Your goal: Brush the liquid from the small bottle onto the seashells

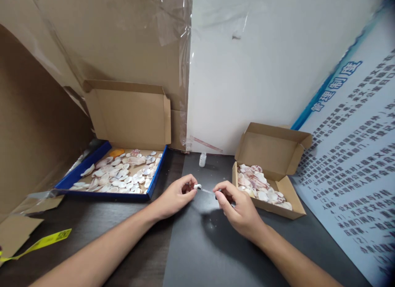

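My left hand (180, 195) pinches a small white shell (198, 187) between thumb and fingertips, above the dark grey mat. Facing it from the right, my right hand (237, 204) is closed on a thin brush-like applicator with a dark handle. The applicator's pale stem (207, 191) points left, and its tip is at the shell. Just beyond my hands stands a small clear bottle (202, 159) with whitish contents, upright on the mat.
An open blue-sided box (158, 171) with several shells is at the left. Another open cardboard box (277, 211) with shells stands at the right. A yellow strip (49, 240) lies lower left. Cardboard, a white panel and a printed poster (348, 155) enclose the table.
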`<state>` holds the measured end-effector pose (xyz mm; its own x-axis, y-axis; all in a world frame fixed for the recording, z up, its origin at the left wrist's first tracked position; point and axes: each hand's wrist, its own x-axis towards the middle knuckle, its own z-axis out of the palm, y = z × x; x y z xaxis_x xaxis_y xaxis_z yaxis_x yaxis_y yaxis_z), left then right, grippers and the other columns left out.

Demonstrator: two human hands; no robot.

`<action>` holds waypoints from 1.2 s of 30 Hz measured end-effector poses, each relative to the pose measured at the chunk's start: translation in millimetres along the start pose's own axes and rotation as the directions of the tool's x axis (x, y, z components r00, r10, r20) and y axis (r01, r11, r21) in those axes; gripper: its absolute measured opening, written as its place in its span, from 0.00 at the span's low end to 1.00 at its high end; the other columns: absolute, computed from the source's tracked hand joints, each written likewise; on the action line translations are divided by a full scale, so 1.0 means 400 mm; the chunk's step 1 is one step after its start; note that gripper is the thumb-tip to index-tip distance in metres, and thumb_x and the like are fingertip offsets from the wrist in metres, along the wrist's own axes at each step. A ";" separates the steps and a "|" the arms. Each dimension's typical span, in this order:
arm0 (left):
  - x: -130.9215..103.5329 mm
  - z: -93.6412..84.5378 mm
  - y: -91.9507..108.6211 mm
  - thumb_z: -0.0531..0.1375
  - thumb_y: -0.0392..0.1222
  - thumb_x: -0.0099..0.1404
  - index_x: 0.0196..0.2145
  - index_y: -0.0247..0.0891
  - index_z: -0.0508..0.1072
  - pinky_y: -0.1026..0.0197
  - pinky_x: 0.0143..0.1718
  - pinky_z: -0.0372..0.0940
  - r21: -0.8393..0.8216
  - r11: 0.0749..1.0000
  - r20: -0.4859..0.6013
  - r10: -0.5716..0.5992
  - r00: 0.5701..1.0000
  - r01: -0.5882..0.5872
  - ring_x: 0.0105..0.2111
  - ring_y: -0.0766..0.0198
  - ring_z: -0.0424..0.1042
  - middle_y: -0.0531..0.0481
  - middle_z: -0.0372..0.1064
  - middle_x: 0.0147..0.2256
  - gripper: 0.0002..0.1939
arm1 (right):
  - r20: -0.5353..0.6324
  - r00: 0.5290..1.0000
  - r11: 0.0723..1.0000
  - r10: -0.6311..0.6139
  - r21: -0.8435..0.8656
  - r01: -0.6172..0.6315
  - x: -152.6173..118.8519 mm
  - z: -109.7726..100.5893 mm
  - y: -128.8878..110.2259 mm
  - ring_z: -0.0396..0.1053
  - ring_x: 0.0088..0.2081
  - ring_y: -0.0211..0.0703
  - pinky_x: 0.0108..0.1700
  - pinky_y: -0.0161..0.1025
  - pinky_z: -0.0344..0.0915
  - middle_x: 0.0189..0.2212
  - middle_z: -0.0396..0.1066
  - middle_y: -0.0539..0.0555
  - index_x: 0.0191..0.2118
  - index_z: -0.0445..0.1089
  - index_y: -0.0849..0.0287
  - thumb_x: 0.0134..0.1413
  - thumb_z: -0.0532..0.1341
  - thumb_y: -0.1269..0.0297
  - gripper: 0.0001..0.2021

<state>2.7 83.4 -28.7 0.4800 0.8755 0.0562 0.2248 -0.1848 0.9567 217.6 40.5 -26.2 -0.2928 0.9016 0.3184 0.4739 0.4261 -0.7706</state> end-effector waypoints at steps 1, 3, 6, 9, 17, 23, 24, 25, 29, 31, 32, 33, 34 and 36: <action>0.000 0.000 -0.001 0.58 0.50 0.64 0.33 0.37 0.64 0.67 0.27 0.53 0.011 1.000 -0.001 0.000 1.000 0.000 0.27 0.69 0.55 0.56 0.56 0.27 0.13 | 0.009 1.000 1.000 0.002 0.010 -0.002 0.000 0.001 0.001 0.60 0.23 0.35 0.27 0.33 0.56 0.22 0.62 0.46 0.40 0.66 0.58 0.68 0.52 0.58 0.11; -0.001 0.001 -0.002 0.58 0.49 0.64 0.33 0.37 0.64 0.67 0.27 0.53 0.040 0.999 0.002 -0.002 1.000 0.002 0.26 0.69 0.54 0.56 0.55 0.26 0.12 | -0.003 1.000 1.000 0.009 -0.006 -0.009 0.000 0.001 0.001 0.61 0.23 0.35 0.27 0.33 0.56 0.22 0.62 0.46 0.39 0.67 0.58 0.67 0.52 0.57 0.11; -0.002 0.001 -0.004 0.58 0.48 0.64 0.33 0.37 0.64 0.67 0.26 0.53 0.060 0.998 0.009 0.000 1.000 0.000 0.26 0.69 0.54 0.56 0.56 0.26 0.11 | -0.071 0.997 0.999 0.018 -0.047 -0.021 0.000 0.000 0.000 0.59 0.22 0.35 0.25 0.33 0.54 0.20 0.60 0.46 0.36 0.67 0.58 0.67 0.53 0.58 0.12; -0.002 0.000 -0.007 0.58 0.48 0.64 0.33 0.37 0.64 0.67 0.26 0.53 0.059 0.998 0.004 0.013 1.000 -0.013 0.26 0.68 0.55 0.56 0.57 0.26 0.11 | -0.075 0.997 1.000 0.001 -0.018 -0.002 -0.002 0.001 -0.003 0.60 0.23 0.35 0.26 0.33 0.55 0.22 0.62 0.47 0.37 0.67 0.59 0.67 0.53 0.58 0.11; -0.002 0.000 -0.003 0.59 0.49 0.64 0.32 0.37 0.64 0.67 0.26 0.53 0.032 0.999 -0.006 0.006 1.000 -0.006 0.26 0.69 0.55 0.57 0.57 0.25 0.13 | -0.135 0.991 0.999 0.016 -0.041 -0.021 0.002 -0.005 -0.003 0.57 0.21 0.35 0.25 0.33 0.54 0.20 0.58 0.45 0.36 0.67 0.58 0.65 0.55 0.60 0.10; -0.001 0.000 -0.012 0.58 0.54 0.65 0.34 0.37 0.62 0.68 0.21 0.48 -0.048 0.995 0.033 -0.084 0.996 0.086 0.20 0.72 0.54 0.60 0.54 0.21 0.17 | -0.064 0.998 0.997 -0.013 -0.072 0.009 0.004 -0.007 -0.007 0.61 0.24 0.36 0.28 0.33 0.57 0.22 0.63 0.47 0.39 0.70 0.57 0.64 0.57 0.60 0.08; -0.001 -0.001 -0.014 0.58 0.55 0.65 0.35 0.37 0.61 0.68 0.20 0.47 -0.068 0.993 0.044 -0.098 0.994 0.101 0.19 0.72 0.54 0.60 0.54 0.21 0.17 | -0.096 0.995 0.996 0.002 -0.091 -0.011 0.004 -0.008 -0.007 0.61 0.23 0.35 0.27 0.33 0.57 0.21 0.63 0.47 0.39 0.70 0.57 0.63 0.57 0.60 0.08; 0.000 -0.003 -0.016 0.58 0.56 0.65 0.35 0.38 0.61 0.68 0.20 0.47 -0.086 0.990 0.052 -0.108 0.993 0.113 0.19 0.72 0.55 0.61 0.54 0.20 0.18 | -0.127 0.992 0.995 0.011 -0.097 -0.024 0.004 -0.008 -0.007 0.61 0.23 0.35 0.27 0.33 0.57 0.21 0.63 0.46 0.40 0.70 0.57 0.63 0.58 0.61 0.07; 0.002 -0.003 -0.018 0.59 0.57 0.64 0.35 0.37 0.61 0.69 0.20 0.47 -0.107 0.986 0.061 -0.122 0.991 0.128 0.19 0.72 0.54 0.61 0.55 0.20 0.19 | -0.098 0.995 1.000 -0.016 -0.028 0.014 0.001 -0.003 -0.006 0.63 0.24 0.35 0.26 0.32 0.59 0.24 0.65 0.46 0.46 0.67 0.57 0.61 0.59 0.62 0.09; 0.002 -0.002 -0.016 0.60 0.55 0.64 0.35 0.36 0.63 0.69 0.20 0.46 -0.098 0.988 0.067 -0.112 0.991 0.119 0.19 0.73 0.53 0.61 0.55 0.20 0.19 | -0.062 0.998 0.999 -0.024 -0.027 0.022 -0.001 0.001 -0.006 0.64 0.24 0.35 0.27 0.32 0.59 0.24 0.66 0.46 0.45 0.66 0.57 0.60 0.60 0.63 0.09; 0.002 -0.001 -0.015 0.60 0.55 0.64 0.35 0.36 0.63 0.69 0.20 0.45 -0.092 0.989 0.069 -0.107 0.992 0.113 0.19 0.73 0.53 0.61 0.55 0.20 0.18 | -0.065 0.998 0.999 -0.017 -0.046 0.014 -0.001 0.002 -0.007 0.64 0.24 0.35 0.27 0.32 0.59 0.24 0.66 0.46 0.43 0.66 0.57 0.59 0.60 0.64 0.07; 0.002 0.000 -0.013 0.60 0.55 0.64 0.35 0.36 0.63 0.69 0.20 0.45 -0.087 0.990 0.068 -0.103 0.992 0.109 0.19 0.73 0.52 0.61 0.54 0.20 0.18 | -0.087 0.996 0.997 -0.008 -0.073 0.002 0.000 0.003 -0.007 0.64 0.24 0.35 0.27 0.32 0.59 0.23 0.66 0.46 0.41 0.66 0.57 0.58 0.61 0.65 0.06; 0.002 0.001 -0.012 0.59 0.55 0.64 0.35 0.36 0.63 0.69 0.20 0.45 -0.086 0.991 0.067 -0.100 0.993 0.106 0.19 0.74 0.52 0.61 0.54 0.20 0.18 | -0.115 0.993 0.995 0.000 -0.096 -0.011 0.000 0.004 -0.008 0.63 0.23 0.35 0.27 0.33 0.59 0.23 0.65 0.46 0.40 0.66 0.57 0.57 0.61 0.65 0.06; 0.001 0.001 -0.011 0.59 0.55 0.65 0.35 0.36 0.63 0.69 0.21 0.45 -0.095 0.990 0.064 -0.094 0.994 0.100 0.19 0.74 0.51 0.61 0.54 0.21 0.18 | -0.152 0.988 0.994 0.000 -0.105 -0.016 0.001 0.004 -0.009 0.63 0.23 0.35 0.27 0.33 0.59 0.23 0.65 0.46 0.40 0.67 0.57 0.57 0.61 0.66 0.06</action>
<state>2.5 84.5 -32.9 0.5099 0.8586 -0.0523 0.1899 -0.0531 0.9804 214.6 39.5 -24.1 -0.1633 0.9024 0.3988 0.5633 0.4172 -0.7132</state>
